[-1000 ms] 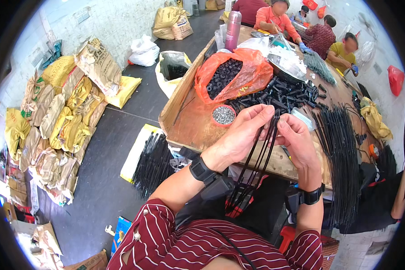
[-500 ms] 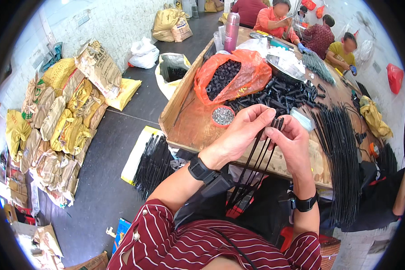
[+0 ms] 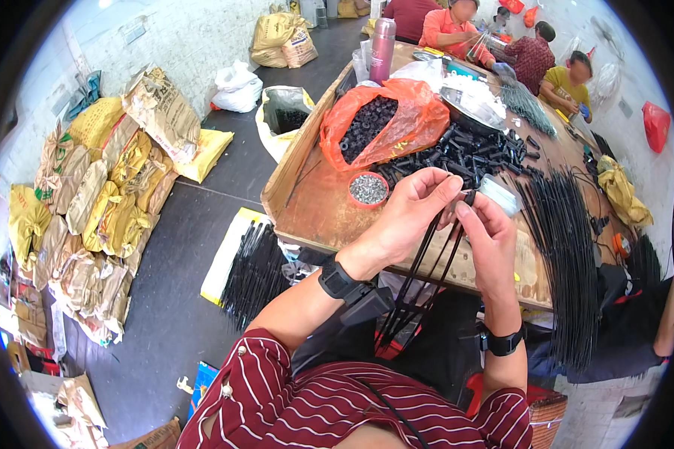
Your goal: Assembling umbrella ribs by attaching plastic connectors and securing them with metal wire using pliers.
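Above the table's front edge, my left hand (image 3: 418,203) is closed around a few thin black rods (image 3: 424,277) that hang down toward my lap. Close beside it, the thumb and fingers of my right hand (image 3: 493,238) pinch a small black fitting (image 3: 469,197) at the rods' upper ends. Fingers partly hide how the fitting and rods meet. Just beyond my hands lies a pile of black tubular plastic parts (image 3: 457,153). A small red-rimmed tub of tiny metal pieces (image 3: 368,189) stands to the left of them.
On the wooden table (image 3: 314,217) sit an orange bag of black caps (image 3: 371,131), a pink flask (image 3: 383,51) and a long bundle of black rods (image 3: 565,262). Stacked sacks (image 3: 97,194) stand on the left floor. Several people work at the far end.
My hands have drawn slightly apart at the top, and the right fingers have shifted on the small black fitting. The hanging rods have spread a little. The far person in orange has moved their hands.
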Tool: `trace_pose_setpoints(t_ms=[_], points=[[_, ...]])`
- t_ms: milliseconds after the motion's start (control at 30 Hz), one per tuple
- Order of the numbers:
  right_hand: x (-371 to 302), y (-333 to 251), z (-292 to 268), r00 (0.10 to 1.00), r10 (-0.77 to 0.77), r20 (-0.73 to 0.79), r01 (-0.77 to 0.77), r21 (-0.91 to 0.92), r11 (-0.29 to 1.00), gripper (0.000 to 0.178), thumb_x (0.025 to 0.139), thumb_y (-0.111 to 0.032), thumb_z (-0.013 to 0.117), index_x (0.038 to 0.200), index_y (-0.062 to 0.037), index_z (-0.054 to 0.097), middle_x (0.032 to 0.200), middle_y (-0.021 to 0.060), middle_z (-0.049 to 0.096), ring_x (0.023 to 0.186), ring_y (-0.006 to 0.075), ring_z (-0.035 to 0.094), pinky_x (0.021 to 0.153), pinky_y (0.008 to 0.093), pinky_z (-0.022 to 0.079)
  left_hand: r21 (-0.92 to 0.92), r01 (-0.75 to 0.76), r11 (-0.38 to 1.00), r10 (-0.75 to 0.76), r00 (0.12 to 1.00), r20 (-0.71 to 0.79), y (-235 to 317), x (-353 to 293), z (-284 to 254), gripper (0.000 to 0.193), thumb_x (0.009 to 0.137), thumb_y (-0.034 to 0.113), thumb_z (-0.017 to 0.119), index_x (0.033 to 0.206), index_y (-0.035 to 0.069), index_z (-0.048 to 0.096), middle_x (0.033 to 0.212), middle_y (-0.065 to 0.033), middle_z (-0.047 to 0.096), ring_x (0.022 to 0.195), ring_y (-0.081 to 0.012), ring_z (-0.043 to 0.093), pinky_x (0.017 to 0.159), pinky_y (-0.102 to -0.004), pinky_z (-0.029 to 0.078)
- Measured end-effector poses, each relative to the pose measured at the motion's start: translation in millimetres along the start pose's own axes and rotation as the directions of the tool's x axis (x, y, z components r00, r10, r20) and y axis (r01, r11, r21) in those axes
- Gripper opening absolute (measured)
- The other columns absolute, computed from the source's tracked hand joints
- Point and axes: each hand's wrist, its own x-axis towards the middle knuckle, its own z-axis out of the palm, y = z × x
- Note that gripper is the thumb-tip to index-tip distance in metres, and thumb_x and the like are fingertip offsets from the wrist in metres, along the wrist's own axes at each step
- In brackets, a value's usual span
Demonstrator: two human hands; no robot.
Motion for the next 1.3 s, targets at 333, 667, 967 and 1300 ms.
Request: trace_pose_setpoints(t_ms=[333, 667, 967, 1300], points=[[1.2, 4.2, -13.6, 0.982, -0.032, -0.187, 0.044, 0.058, 0.997, 0.019, 0.091, -0.014, 0.060, 0.075, -0.0043, 0.057, 0.071, 0.0019, 0.058, 0.065, 0.0080, 0.052, 0.061, 0.0221, 0.039, 0.044, -0.082, 0.996, 0.087, 0.988, -0.128, -9.1, 3.3, 29.8, 0.013, 0.092, 0.016, 0.059, 0.092, 0.003, 0.057, 0.075, 0.0015, 0.058, 0.062, -0.0029, 0.051, 0.052, -0.0185, 0.038], [2.0, 13.6, -8.8, 0.950, -0.050, -0.309, 0.073, 0.064, 0.995, 0.015, 0.092, -0.019, 0.060, 0.082, -0.0066, 0.059, 0.062, -0.0012, 0.055, 0.049, 0.0041, 0.046, 0.045, 0.0171, 0.031, 0.125, -0.124, 0.984, 0.142, 0.978, -0.153, -13.4, -0.9, 32.8, 0.022, 0.093, 0.016, 0.058, 0.108, 0.000, 0.055, 0.070, -0.0009, 0.057, 0.058, -0.0027, 0.050, 0.051, -0.0198, 0.040], [3.7, 15.2, -54.7, 0.944, 0.087, -0.319, 0.008, 0.287, 0.958, 0.017, 0.093, -0.021, 0.057, 0.086, -0.0065, 0.054, 0.071, -0.0026, 0.048, 0.050, 0.0025, 0.036, 0.044, 0.0181, 0.027, 0.538, -0.055, 0.841, 0.299, 0.877, -0.377, -34.6, -6.2, -65.9, 0.015, 0.091, 0.012, 0.059, 0.101, 0.000, 0.061, 0.084, -0.0031, 0.064, 0.069, -0.0068, 0.058, 0.061, -0.0228, 0.049], [7.1, 31.6, -60.9, 0.949, 0.111, -0.295, -0.008, 0.330, 0.944, 0.018, 0.093, -0.022, 0.057, 0.086, -0.0068, 0.054, 0.064, -0.0034, 0.045, 0.047, 0.0015, 0.032, 0.042, 0.0171, 0.025, 1.000, 0.025, -0.003, 0.426, 0.905, -0.021, -52.2, 5.8, -96.4, 0.010, 0.080, 0.011, 0.063, 0.084, 0.004, 0.068, 0.083, -0.0105, 0.062, 0.083, -0.0278, 0.060, 0.073, -0.0355, 0.047]])
